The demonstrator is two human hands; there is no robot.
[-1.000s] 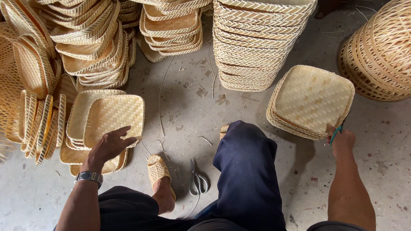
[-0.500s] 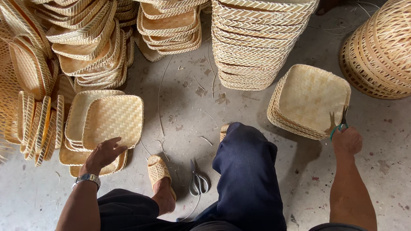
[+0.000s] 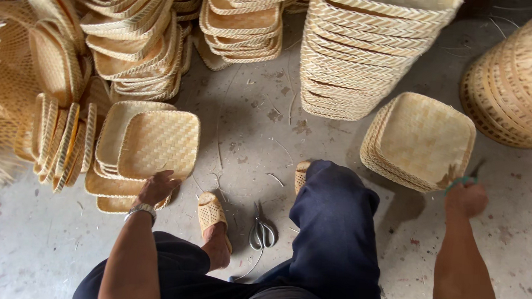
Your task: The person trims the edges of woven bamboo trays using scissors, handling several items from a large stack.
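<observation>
Resting on the near edge of a square woven bamboo tray (image 3: 160, 143), the left hand (image 3: 157, 186) has its fingers (image 3: 168, 176) curled loosely over the rim, gripping it lightly. That tray sits tilted on top of a low pile of similar trays (image 3: 110, 184) on the concrete floor (image 3: 249, 119), just left of the person's left foot in a woven sandal (image 3: 211, 213). A metal watch (image 3: 141, 210) circles the left wrist.

On the other side, the right hand (image 3: 466, 199) is closed into a fist around a small green-handled tool (image 3: 461, 179), its tip touching the near corner of a second stack of square trays (image 3: 422, 141). The top tray of this stack lies bottom up, so nothing shows inside it.

Between the two legs in dark trousers, a pair of scissors (image 3: 262, 233) lies on the floor, blades pointing away from the person. Thin bamboo slivers are scattered about it.

Farther out, tall nested stacks of trays (image 3: 365, 58) rise at the top centre, with smaller stacks (image 3: 241, 26) and leaning ones (image 3: 133, 48) to their left. Some trays stand on edge (image 3: 60, 140) at the far left. Round woven baskets (image 3: 517, 89) lie on their side, nested, at the right edge.
</observation>
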